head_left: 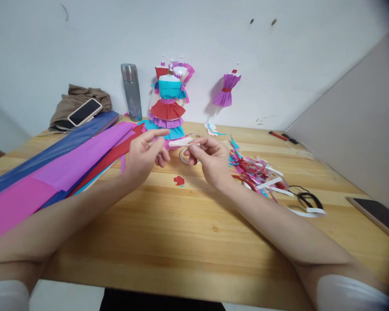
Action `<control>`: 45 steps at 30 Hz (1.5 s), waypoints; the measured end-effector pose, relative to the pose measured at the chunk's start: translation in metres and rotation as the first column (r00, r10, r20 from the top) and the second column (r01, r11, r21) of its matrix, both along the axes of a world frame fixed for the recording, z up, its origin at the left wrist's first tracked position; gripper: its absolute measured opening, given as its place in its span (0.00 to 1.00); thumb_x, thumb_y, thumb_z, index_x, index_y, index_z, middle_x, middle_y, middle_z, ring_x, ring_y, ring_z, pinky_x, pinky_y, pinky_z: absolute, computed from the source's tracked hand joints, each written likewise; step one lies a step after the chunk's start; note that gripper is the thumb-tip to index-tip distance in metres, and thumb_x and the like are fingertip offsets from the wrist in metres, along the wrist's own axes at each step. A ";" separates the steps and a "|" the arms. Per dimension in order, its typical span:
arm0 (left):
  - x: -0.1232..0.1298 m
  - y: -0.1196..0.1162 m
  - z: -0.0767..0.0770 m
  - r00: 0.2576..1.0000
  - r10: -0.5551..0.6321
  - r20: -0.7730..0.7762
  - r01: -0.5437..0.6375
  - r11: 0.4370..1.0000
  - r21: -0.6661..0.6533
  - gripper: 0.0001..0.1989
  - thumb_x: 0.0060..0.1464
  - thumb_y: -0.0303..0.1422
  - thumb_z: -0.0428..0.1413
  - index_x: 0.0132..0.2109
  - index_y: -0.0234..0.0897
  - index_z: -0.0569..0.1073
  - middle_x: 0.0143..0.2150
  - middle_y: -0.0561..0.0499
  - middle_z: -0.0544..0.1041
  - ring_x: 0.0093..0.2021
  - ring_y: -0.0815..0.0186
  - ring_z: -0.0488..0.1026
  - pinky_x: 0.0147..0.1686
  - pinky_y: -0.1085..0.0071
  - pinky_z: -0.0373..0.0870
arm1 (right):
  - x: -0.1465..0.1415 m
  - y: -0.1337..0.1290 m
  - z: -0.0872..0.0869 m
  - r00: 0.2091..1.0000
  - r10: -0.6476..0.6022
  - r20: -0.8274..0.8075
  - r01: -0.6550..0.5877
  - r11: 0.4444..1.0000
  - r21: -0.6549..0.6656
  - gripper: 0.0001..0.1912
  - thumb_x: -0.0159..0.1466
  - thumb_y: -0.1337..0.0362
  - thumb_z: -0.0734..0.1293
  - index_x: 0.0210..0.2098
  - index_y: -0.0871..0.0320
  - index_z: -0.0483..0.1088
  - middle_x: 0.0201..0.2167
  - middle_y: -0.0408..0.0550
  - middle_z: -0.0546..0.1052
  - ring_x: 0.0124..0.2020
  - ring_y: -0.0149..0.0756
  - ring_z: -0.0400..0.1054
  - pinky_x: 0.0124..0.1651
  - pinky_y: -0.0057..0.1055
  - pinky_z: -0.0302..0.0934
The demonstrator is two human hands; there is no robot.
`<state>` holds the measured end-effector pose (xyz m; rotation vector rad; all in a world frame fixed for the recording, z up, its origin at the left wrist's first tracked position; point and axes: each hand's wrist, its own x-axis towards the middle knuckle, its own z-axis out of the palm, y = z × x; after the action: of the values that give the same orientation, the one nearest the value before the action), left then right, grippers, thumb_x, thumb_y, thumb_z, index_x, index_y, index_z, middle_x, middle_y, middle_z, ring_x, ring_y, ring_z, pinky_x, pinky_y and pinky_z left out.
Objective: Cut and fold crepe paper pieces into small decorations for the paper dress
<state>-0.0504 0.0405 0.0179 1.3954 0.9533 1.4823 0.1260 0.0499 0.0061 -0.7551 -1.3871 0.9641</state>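
Over the middle of the table, my right hand [211,159] pinches a thin white strip [182,141] between thumb and fingers. The strip stretches left toward my left hand [145,155], whose index finger points out and whose other fingers are apart and loosely bent. Nothing shows clearly in that left hand. Partly hidden behind my right fingers lies a roll of tape [183,156]. Just beyond both hands stands a small dress form [168,88] in turquoise, red and purple ruffles. A small red paper scrap [179,181] lies on the tabletop below.
Sheets of coloured paper [84,149] cover the left side. Behind them are a phone [84,111], a brown cloth [81,97] and a bottle [132,93]. Another dress form [227,90] stands by the wall. Paper scraps [253,170] and a black cord [309,201] lie right.
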 end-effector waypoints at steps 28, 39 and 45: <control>0.011 -0.002 -0.004 0.991 -0.033 0.131 0.039 0.998 -0.045 0.14 0.42 0.38 0.69 0.32 0.34 0.77 0.29 0.47 0.83 0.27 0.64 0.80 0.31 0.69 0.76 | 0.000 0.004 -0.002 0.992 0.086 -0.090 -0.094 0.991 -0.094 0.14 0.51 0.57 0.77 0.26 0.55 0.70 0.19 0.39 0.73 0.22 0.28 0.67 0.27 0.28 0.60; 0.012 -0.004 -0.004 0.997 0.028 0.077 -0.022 0.996 -0.087 0.13 0.42 0.37 0.67 0.31 0.35 0.74 0.25 0.50 0.80 0.29 0.63 0.80 0.35 0.67 0.75 | 0.001 0.009 -0.006 1.000 0.012 -0.022 -0.014 0.998 -0.067 0.12 0.51 0.58 0.76 0.22 0.55 0.69 0.20 0.39 0.69 0.22 0.28 0.62 0.28 0.30 0.56; 0.013 -0.003 -0.006 0.995 0.023 0.096 -0.011 0.993 -0.122 0.13 0.42 0.36 0.67 0.31 0.36 0.73 0.25 0.51 0.79 0.29 0.63 0.79 0.36 0.66 0.75 | -0.001 0.008 -0.007 0.999 -0.008 -0.040 0.005 0.997 -0.081 0.13 0.50 0.60 0.77 0.22 0.54 0.68 0.21 0.39 0.70 0.21 0.28 0.62 0.28 0.30 0.58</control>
<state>-0.0378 0.0370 0.0114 1.2200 0.9790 1.4665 0.1247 0.0579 -0.0004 -0.7962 -1.3161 1.0304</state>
